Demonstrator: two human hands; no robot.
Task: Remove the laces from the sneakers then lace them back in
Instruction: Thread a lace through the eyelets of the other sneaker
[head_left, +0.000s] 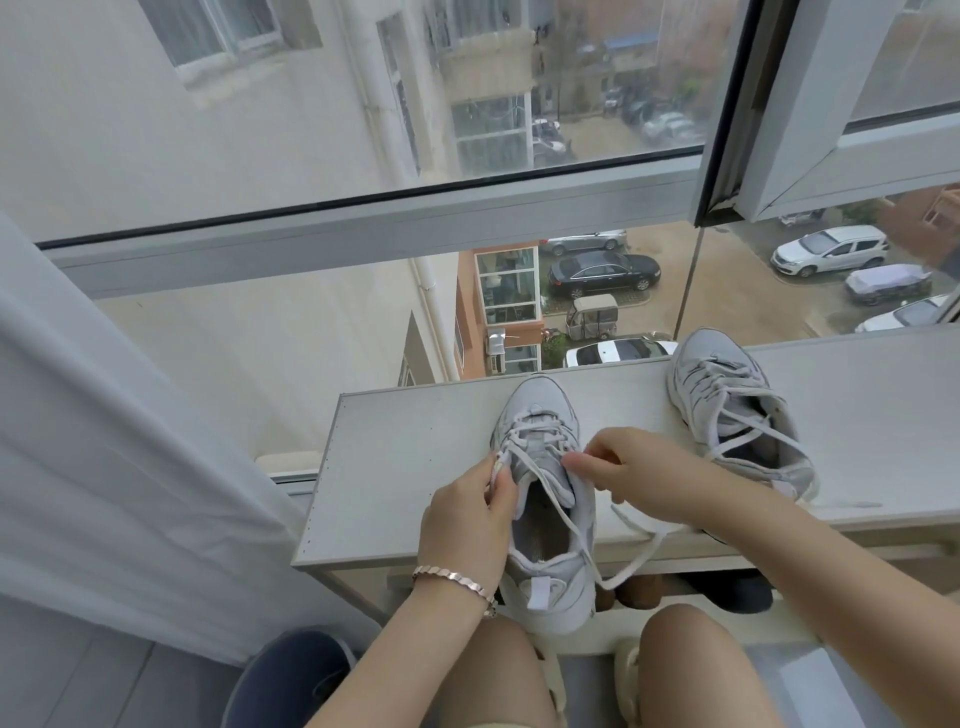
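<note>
near sneaker (545, 499): grey-white, upright, toe away | lace (636, 545): lower eyelets threaded, loose end trailing right | far sneaker (737, 410): matching, upright, loosely laced, off right

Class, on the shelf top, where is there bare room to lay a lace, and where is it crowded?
Bare: the shelf top between its left edge and the near sneaker, and right of the far sneaker. Crowded: around the near sneaker, where left hand and right hand pinch the lace, its tail trailing rightward.

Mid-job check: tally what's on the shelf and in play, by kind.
Sneakers: 2, near sneaker, far sneaker
Laces: 2, near lace, far lace
Hands: 2, left hand, right hand
Bracelet: 1
Total: 7
</note>
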